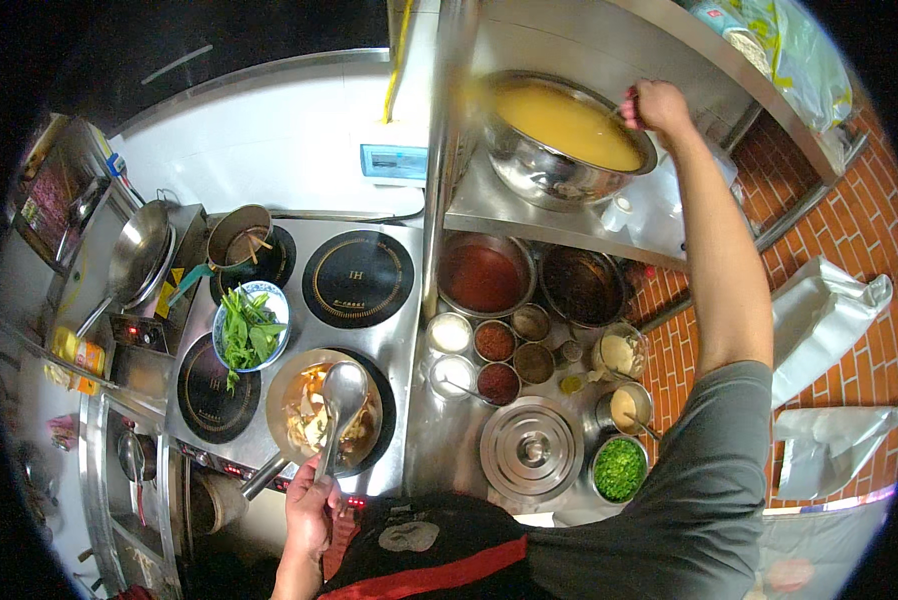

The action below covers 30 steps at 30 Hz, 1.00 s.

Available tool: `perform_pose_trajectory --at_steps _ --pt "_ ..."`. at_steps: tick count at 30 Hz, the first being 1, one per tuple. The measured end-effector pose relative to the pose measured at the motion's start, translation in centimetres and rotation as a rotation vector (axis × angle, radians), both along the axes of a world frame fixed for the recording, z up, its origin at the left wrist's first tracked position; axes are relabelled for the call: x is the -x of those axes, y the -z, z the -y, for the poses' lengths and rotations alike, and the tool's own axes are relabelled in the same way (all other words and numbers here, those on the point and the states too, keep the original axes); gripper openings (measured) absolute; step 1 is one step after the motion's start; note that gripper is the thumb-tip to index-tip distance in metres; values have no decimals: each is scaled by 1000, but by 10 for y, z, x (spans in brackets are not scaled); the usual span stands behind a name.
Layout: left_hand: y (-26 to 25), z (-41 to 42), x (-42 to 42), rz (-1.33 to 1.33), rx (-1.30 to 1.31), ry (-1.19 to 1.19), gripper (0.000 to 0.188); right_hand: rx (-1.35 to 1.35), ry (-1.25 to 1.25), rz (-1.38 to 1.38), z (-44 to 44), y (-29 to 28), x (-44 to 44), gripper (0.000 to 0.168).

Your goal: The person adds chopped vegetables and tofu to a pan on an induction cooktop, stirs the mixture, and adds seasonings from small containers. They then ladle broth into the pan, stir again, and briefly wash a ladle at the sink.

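My left hand (311,499) grips a metal ladle (344,394) by its handle. The ladle's bowl is over a pan (276,431) of brownish broth with pale, browned pieces of food (306,416). My right hand (657,109) is raised at the far rim of a large steel pot (546,176) on the shelf. Its fingers are curled around what looks like a thin handle, mostly hidden, which leans into the yellow liquid (569,127). Behind the pan is a blue-and-white bowl (285,330) with green leaves (250,330).
Induction plates (357,277) surround the pan, and a small saucepan (231,236) stands on the back left one. To the right are a steel lid (531,450), chopped green herbs (619,469), several seasoning tubs (495,341) and a pot of red sauce (486,277) beneath the metal shelf (509,221).
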<state>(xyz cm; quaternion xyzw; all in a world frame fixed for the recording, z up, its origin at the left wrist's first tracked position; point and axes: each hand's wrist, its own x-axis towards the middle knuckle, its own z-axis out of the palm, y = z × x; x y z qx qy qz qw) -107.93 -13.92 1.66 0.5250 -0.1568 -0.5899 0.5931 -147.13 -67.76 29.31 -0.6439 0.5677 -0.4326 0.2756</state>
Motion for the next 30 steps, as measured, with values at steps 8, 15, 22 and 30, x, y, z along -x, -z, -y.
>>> perform_pose_trajectory --at_steps 8,15,22,30 --pt "-6 -6 -6 34 6 -31 37 -154 -25 -97 -1 -18 -4 30" --pt "-11 1 1 39 -60 -52 33 -228 -131 209 -14 4 -5 31" --pt "19 -8 -14 191 -203 -43 17 326 -79 -993 80 37 -59 22" --pt "10 12 -2 323 -167 76 9 -394 -51 -297 106 -13 -38 22"
